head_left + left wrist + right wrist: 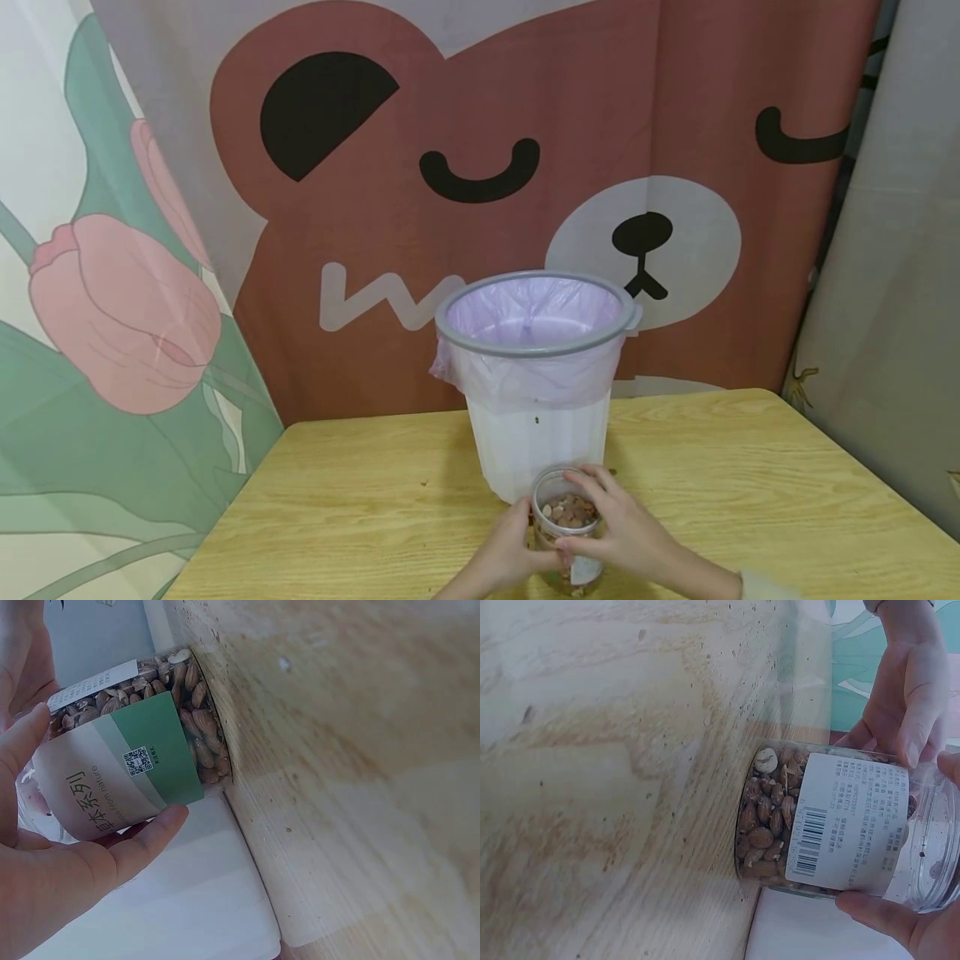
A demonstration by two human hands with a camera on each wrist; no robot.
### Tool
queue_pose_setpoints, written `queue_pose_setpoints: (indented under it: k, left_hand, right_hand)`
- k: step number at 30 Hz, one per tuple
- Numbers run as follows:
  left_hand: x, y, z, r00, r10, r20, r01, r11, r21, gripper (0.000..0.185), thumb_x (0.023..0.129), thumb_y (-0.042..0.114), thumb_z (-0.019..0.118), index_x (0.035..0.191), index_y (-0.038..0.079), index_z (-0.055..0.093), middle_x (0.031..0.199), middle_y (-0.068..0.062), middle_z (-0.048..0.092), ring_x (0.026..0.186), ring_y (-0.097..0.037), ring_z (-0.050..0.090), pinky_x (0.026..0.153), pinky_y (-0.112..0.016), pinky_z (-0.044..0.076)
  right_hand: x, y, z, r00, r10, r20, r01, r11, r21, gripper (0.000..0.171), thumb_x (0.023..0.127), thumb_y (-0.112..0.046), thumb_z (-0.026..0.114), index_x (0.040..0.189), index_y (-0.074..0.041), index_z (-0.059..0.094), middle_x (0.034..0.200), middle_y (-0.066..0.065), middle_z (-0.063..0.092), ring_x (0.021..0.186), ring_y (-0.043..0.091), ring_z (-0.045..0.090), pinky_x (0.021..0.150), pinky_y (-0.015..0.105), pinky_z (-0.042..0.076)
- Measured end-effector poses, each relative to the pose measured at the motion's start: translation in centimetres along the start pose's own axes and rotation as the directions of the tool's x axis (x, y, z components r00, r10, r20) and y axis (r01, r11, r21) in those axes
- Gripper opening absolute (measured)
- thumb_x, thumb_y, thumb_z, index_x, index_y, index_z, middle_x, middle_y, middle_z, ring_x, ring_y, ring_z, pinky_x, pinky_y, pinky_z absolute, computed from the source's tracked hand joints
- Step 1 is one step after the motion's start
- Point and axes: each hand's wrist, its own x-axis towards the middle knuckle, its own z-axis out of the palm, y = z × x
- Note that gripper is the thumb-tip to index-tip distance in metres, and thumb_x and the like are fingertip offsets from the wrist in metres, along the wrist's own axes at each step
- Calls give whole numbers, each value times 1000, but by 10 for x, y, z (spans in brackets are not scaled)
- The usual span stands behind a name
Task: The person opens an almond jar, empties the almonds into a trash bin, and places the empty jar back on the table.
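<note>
A clear jar [550,540] of brown nuts that look like almonds [572,511] stands upright on the table, its top uncovered. My left hand [512,547] grips the jar's left side, thumb and fingers spread around it. From the right, my right hand [626,533] holds it near the rim, fingertips at the mouth and thumb on the front. The left wrist view shows a green and pale label [142,761] on one side. A white barcode label [847,821] covers another side in the right wrist view.
Just behind the jar is a white bin [543,442] with a grey rim and a purple liner bag [528,312]. Small crumbs lie on the wooden table [352,500]. A bear-print curtain [360,225] hangs behind, with a tulip-print one [127,317] at left.
</note>
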Motion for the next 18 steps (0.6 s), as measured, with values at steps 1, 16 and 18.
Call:
queue_pose_setpoints:
  k: [1, 16, 18]
  left_hand:
    - [0, 0, 0, 1000, -2, 0, 2, 1000, -1, 67, 74, 28, 74, 127, 3, 41, 121, -2, 47, 107, -21, 48, 86, -39, 41]
    - [0, 1, 1, 1000, -3, 5, 3, 1000, -2, 68, 75, 30, 72, 128, 4, 39, 123, -3, 45, 110, -23, 46, 88, -41, 40]
    - [0, 1, 2, 1000, 8, 2, -8, 1000, 15, 68, 75, 31, 72, 128, 3, 38, 123, -4, 45, 110, -23, 46, 89, -42, 39]
  right_hand:
    - [0, 0, 0, 1000, 3, 2, -3, 1000, 9, 69, 71, -43, 71, 124, -4, 47, 118, 12, 45, 92, 27, 54, 66, 39, 49]
    - [-5, -1, 3, 996, 88, 21, -90, 988, 127, 68, 76, -39, 69, 127, -1, 44, 125, 20, 38, 103, 38, 48, 72, 49, 47]
    - [-5, 0, 3, 995, 95, 12, -95, 986, 139, 68, 76, -38, 68, 128, -1, 43, 126, 20, 38, 104, 38, 47, 73, 50, 46]
